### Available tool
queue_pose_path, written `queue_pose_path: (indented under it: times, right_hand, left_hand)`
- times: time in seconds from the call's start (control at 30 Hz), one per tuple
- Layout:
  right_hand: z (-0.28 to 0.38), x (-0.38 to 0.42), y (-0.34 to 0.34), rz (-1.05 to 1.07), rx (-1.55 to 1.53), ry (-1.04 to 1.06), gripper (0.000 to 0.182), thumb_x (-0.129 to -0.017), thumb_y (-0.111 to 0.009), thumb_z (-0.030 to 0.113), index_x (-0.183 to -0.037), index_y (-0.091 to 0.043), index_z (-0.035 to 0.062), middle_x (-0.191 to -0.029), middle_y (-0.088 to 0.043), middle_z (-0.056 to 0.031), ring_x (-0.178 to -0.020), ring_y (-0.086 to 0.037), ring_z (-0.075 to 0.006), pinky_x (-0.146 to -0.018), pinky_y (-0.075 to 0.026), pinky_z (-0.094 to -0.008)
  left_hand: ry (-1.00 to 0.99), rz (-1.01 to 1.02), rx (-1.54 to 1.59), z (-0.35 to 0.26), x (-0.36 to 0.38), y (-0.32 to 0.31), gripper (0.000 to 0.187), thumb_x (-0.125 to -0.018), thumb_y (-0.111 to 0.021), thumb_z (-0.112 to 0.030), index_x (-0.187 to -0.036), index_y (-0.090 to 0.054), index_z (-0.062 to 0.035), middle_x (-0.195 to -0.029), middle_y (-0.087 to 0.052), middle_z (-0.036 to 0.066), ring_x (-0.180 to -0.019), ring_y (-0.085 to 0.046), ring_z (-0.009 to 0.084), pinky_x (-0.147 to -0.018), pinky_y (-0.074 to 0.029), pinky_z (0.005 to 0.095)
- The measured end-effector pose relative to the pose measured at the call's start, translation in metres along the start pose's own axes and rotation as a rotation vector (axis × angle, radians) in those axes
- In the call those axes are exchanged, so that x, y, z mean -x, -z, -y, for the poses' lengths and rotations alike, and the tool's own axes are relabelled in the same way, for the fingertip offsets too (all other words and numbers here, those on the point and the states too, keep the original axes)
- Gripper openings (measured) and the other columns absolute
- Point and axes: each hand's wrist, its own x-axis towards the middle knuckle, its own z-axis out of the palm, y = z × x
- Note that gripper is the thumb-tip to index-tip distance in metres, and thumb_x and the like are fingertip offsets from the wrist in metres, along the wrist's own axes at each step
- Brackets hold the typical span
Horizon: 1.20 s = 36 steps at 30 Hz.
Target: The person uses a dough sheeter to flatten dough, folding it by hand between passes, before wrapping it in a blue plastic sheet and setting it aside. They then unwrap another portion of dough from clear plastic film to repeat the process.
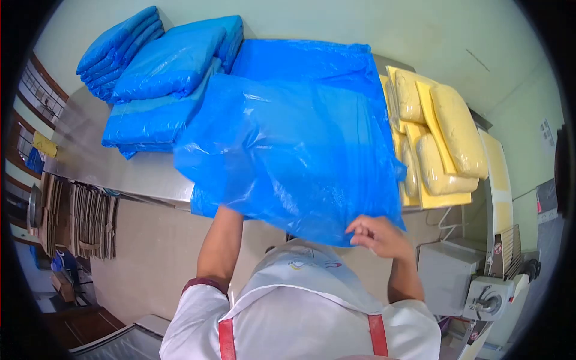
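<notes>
A large blue plastic bag (282, 150) is spread out in front of me, its near edge raised toward my apron. My left forearm (220, 246) reaches in under the plastic, so the fingers of that hand are hidden. At the bag's near right edge, my right hand (379, 236) pinches the film between thumb and fingers. More flat blue sheeting (300, 60) lies beneath and beyond the bag.
Stacks of folded blue plastic packs (171, 66) stand at the left on a metal table (90, 150). To the right, wrapped pale-yellow blocks (459, 129) rest on yellow sheets. Flattened cardboard (93, 219) leans below left; a machine (487, 298) stands at lower right.
</notes>
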Motion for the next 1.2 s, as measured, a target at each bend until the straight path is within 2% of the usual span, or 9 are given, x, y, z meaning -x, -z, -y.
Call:
queue_pose_path:
  times: [0.13,0.33,0.43,0.5,0.6,0.7,1.03,1.1,1.2]
  right_hand:
    - [-0.099,0.020,-0.102,-0.109,-0.612,-0.102,0.025,-0.090,-0.061,0.010,-0.114,-0.056,0.0048,-0.092,-0.063,-0.0039,-0.081,-0.058,-0.0126,-0.070,-0.046,-0.0283]
    - [-0.149,-0.009,-0.183,-0.978,-1.139,-0.141,0.049,-0.087,-0.070,0.016,-0.128,-0.047,0.0032,-0.121,-0.055,-0.0075,-0.108,-0.053,-0.0162,-0.088,-0.045,-0.0288]
    - [-0.133,-0.033,-0.157,-1.170,-0.766,-0.131,0.053,-0.087,-0.069,0.016,-0.131,-0.045,0.0006,-0.126,-0.053,-0.0097,-0.112,-0.052,-0.0195,-0.093,-0.043,-0.0309]
    - [-0.136,-0.045,-0.141,-1.356,-0.219,-0.072,0.053,-0.088,-0.068,0.014,-0.132,-0.044,-0.0013,-0.125,-0.053,-0.0100,-0.111,-0.053,-0.0211,-0.093,-0.043,-0.0320]
    - [-0.108,-0.027,-0.103,-1.606,-0.475,-0.148,0.052,-0.090,-0.066,0.019,-0.133,-0.043,-0.0011,-0.123,-0.056,-0.0164,-0.111,-0.056,-0.0252,-0.094,-0.045,-0.0389]
    - [-0.110,0.018,-0.090,-1.601,-0.895,0.186,0.040,-0.092,-0.063,0.022,-0.124,-0.051,0.0022,-0.116,-0.060,-0.0126,-0.103,-0.059,-0.0220,-0.087,-0.048,-0.0357]
    - [-0.272,0.017,-0.156,-1.422,-1.128,-0.454,0.012,-0.094,-0.055,0.017,-0.104,-0.052,0.0122,-0.094,-0.058,-0.0020,-0.084,-0.058,-0.0147,-0.070,-0.047,-0.0287]
    - [-0.301,0.054,-0.142,-1.714,-0.813,-0.500,0.011,-0.093,-0.048,0.012,-0.104,-0.049,0.0116,-0.100,-0.056,-0.0048,-0.086,-0.055,-0.0145,-0.072,-0.046,-0.0281]
    - [-0.226,0.059,-0.041,-1.868,0.111,-0.266,0.019,-0.095,-0.052,0.012,-0.110,-0.048,0.0022,-0.100,-0.054,-0.0065,-0.089,-0.053,-0.0168,-0.078,-0.047,-0.0319]
  left_hand:
    - [0.208,-0.088,1.420,0.015,0.066,-0.010,0.086,-0.084,-0.058,-0.057,-0.144,-0.030,-0.0031,-0.148,-0.033,0.014,-0.138,-0.030,0.0289,-0.113,-0.025,0.0473]
    - [0.082,-0.308,2.029,0.028,0.184,-0.004,0.088,-0.079,-0.066,-0.058,-0.142,-0.035,-0.0046,-0.145,-0.039,0.012,-0.134,-0.036,0.0271,-0.113,-0.028,0.0461]
    - [-0.065,-0.374,2.033,0.015,0.190,-0.002,0.079,-0.084,-0.068,-0.046,-0.141,-0.035,-0.0041,-0.143,-0.040,0.012,-0.132,-0.039,0.0260,-0.111,-0.031,0.0441]
    - [0.183,-0.597,1.483,0.023,0.183,-0.006,0.062,-0.090,-0.063,-0.034,-0.139,-0.039,-0.0045,-0.138,-0.046,0.010,-0.125,-0.045,0.0243,-0.107,-0.037,0.0409]
    - [0.430,-0.747,1.217,0.047,0.183,-0.002,0.044,-0.094,-0.058,-0.016,-0.133,-0.046,-0.0027,-0.130,-0.054,0.011,-0.116,-0.053,0.0221,-0.100,-0.043,0.0375]
    - [0.511,-0.741,1.160,0.063,0.196,0.000,0.037,-0.093,-0.058,-0.008,-0.128,-0.050,0.0008,-0.123,-0.058,0.012,-0.109,-0.057,0.0219,-0.096,-0.046,0.0372]
    - [0.724,-0.504,1.131,0.155,0.197,-0.016,0.028,-0.095,-0.057,-0.017,-0.118,-0.054,-0.0001,-0.112,-0.060,0.008,-0.101,-0.058,0.0180,-0.088,-0.049,0.0348]
    - [0.808,-0.702,0.835,0.170,0.208,0.005,0.026,-0.095,-0.057,-0.016,-0.115,-0.054,-0.0002,-0.107,-0.060,0.008,-0.099,-0.058,0.0169,-0.087,-0.048,0.0325]
    - [0.485,-0.920,0.273,0.147,0.192,0.057,0.023,-0.094,-0.058,-0.016,-0.110,-0.056,0.0007,-0.102,-0.060,0.007,-0.097,-0.058,0.0157,-0.085,-0.047,0.0300]
